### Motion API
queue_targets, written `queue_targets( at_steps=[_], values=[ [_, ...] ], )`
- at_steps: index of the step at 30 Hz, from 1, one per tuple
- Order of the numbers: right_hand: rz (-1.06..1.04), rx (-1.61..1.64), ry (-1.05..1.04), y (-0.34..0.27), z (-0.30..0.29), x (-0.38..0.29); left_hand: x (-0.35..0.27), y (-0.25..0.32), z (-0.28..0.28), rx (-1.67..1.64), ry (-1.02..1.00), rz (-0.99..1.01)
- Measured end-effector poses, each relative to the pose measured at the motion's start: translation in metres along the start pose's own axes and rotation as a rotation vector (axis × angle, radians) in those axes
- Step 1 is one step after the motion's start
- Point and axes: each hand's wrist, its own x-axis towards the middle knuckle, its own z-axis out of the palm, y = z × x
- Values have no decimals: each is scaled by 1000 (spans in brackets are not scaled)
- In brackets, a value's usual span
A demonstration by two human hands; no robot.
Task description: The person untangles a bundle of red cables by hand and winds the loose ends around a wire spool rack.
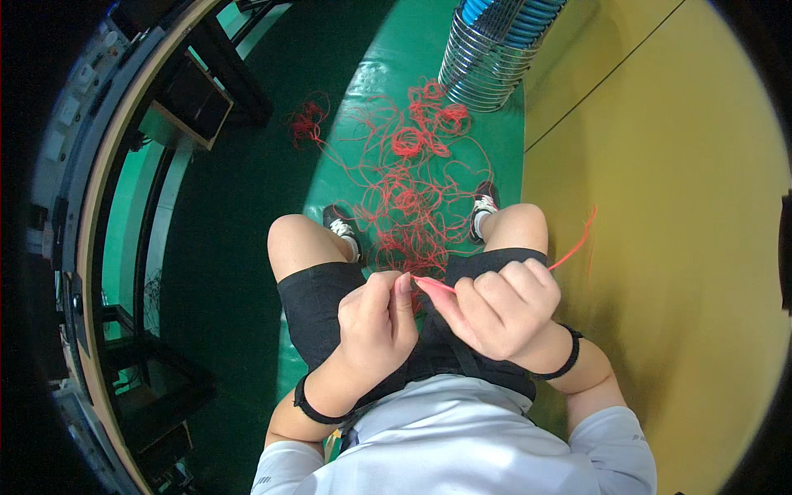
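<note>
Between my hands runs a thin red cord [436, 283], held above my lap. My left hand [378, 322] pinches it between thumb and index finger. My right hand [504, 306] grips the same cord, with fingers curled round it, and a free end [578, 246] sticks out past the knuckles to the right. Below and ahead, a large tangle of red cord [405, 198] spreads over the green floor between my feet. Some of it is bunched in loose coils [408, 142]. Whatever part of the cord lies inside the right fist is hidden.
A stack of blue stools with metal legs [489, 62] stands at the far end beside a yellow panel [649, 185] on my right. To the left runs a workbench with a wooden edge [99, 185]. Another red cord bunch [307, 120] lies in shadow on the green floor [371, 68].
</note>
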Motion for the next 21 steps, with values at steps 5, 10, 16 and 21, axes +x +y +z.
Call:
queue_targets(
  at_steps=[5, 10, 16, 21],
  values=[
    [-77, -45, 84, -12, 7, -12, -6, 6, 8, -170, 76, -105],
    [-44, -34, 58, -18, 18, -14, -9, 9, 4, -256, 123, -158],
    [-5, 54, -63, -31, 24, -22, -12, 5, 2, -318, 152, -204],
    [-23, -76, -204, -34, 21, -21, -9, 3, -3, -372, 114, -259]
  ],
)
